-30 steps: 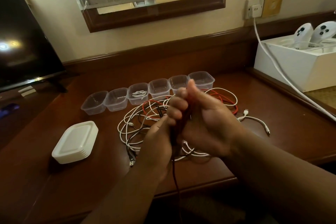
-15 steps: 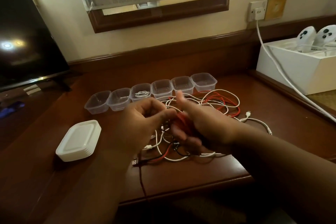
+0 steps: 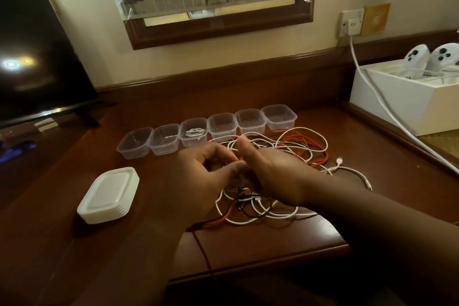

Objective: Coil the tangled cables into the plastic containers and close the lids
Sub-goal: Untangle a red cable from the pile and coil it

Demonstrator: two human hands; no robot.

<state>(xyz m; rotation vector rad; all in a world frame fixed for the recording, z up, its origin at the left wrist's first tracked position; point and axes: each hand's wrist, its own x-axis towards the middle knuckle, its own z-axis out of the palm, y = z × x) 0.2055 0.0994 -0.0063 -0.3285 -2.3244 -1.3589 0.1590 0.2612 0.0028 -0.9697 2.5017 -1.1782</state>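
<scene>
Two hands meet above the tangled cables [image 3: 273,154]: left hand [image 3: 198,176] and right hand [image 3: 270,174] pinch a red cable [image 3: 224,217] between curled fingers. Beyond them stand six open plastic containers [image 3: 221,124]; stacked lids [image 3: 109,195] sit left on the counter [image 3: 248,251].

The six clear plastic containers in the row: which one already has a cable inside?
The third container from the left: a coiled white cable lies in it. The other five look empty, and none has a lid on.

Home room, wooden desk [image 3: 273,251], television [image 3: 37,57], wall socket [image 3: 351,22]
</scene>
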